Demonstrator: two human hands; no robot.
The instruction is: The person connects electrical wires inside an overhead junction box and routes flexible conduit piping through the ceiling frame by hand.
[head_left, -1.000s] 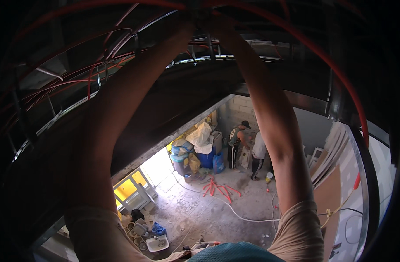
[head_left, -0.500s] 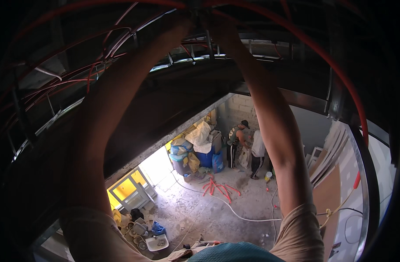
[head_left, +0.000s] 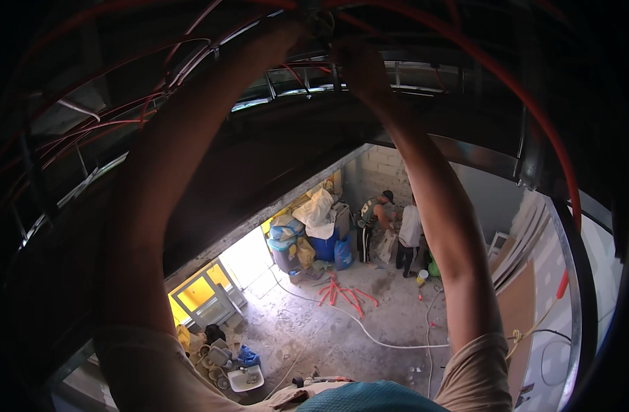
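Observation:
Both my arms reach overhead into the dark ceiling space. My left hand (head_left: 292, 32) is at the top edge beside a dim round fitting (head_left: 323, 25) where red flexible conduits come together; its fingers are lost in shadow. Just right of and below that fitting is my right hand (head_left: 361, 66), its fingers curled together. Whatever lies in them is too dark to make out. A thick red conduit (head_left: 493, 65) arcs from the fitting down the right side. A thin metal hanger rod (head_left: 336, 77) stands between my hands.
Metal framing (head_left: 465, 156) borders an opening over the floor far below. Down there two people (head_left: 375, 223) stand by bags and blue barrels (head_left: 323, 246). Red conduit pieces (head_left: 338, 295), a pale hose (head_left: 397, 345), a white basin (head_left: 246, 378) and leaning boards (head_left: 517, 240) are around them.
My right hand has come down slightly and away from the fitting, leaving a wider gap between my hands. My left hand stays near the fitting. The people below have shifted a little.

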